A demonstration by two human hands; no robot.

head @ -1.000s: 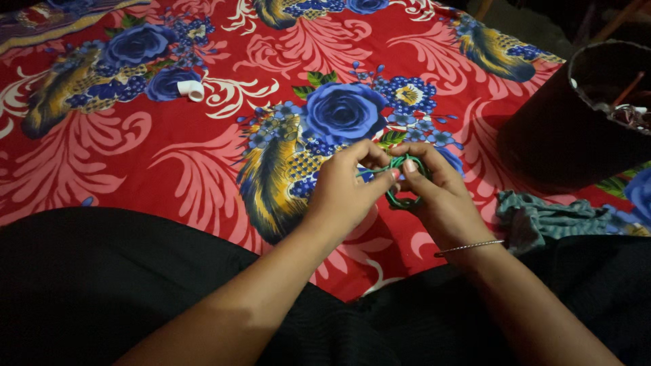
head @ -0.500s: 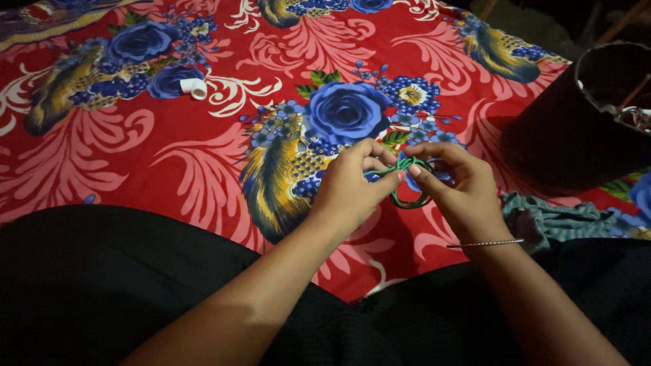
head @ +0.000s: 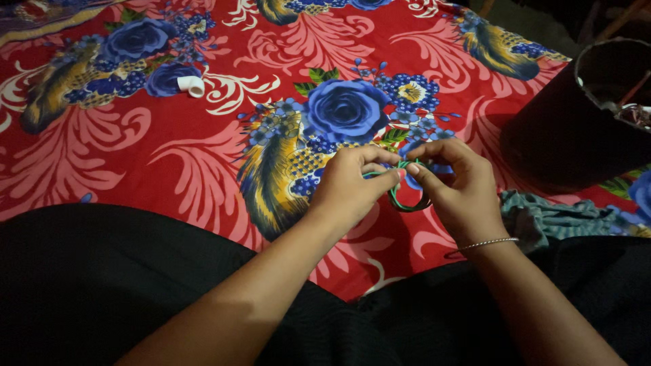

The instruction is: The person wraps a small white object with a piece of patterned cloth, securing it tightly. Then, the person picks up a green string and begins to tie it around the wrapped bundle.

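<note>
Left hand (head: 349, 186) and right hand (head: 460, 186) both pinch a thin green ring-shaped bangle (head: 407, 193) between closed fingertips, above the red floral cloth (head: 203, 149). Its wrapping looks unfinished. A dark round container (head: 576, 129) stands nearby.

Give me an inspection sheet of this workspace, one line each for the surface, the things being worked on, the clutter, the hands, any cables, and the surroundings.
Surface: red cloth with blue roses and gold feather patterns, spread flat.
Job's things: green ring, bangle-like, pinched between both hands above the cloth.
Clutter: small white tube piece lying far left on the cloth; crumpled teal fabric at the right edge.
Grippers: left hand grips the ring's left side; right hand grips its right side, with a thin silver bracelet at the wrist.
Cables: nothing seen.
Surroundings: dark round container at right, contents too dim to tell; black garment across the lap; lighting dim.
</note>
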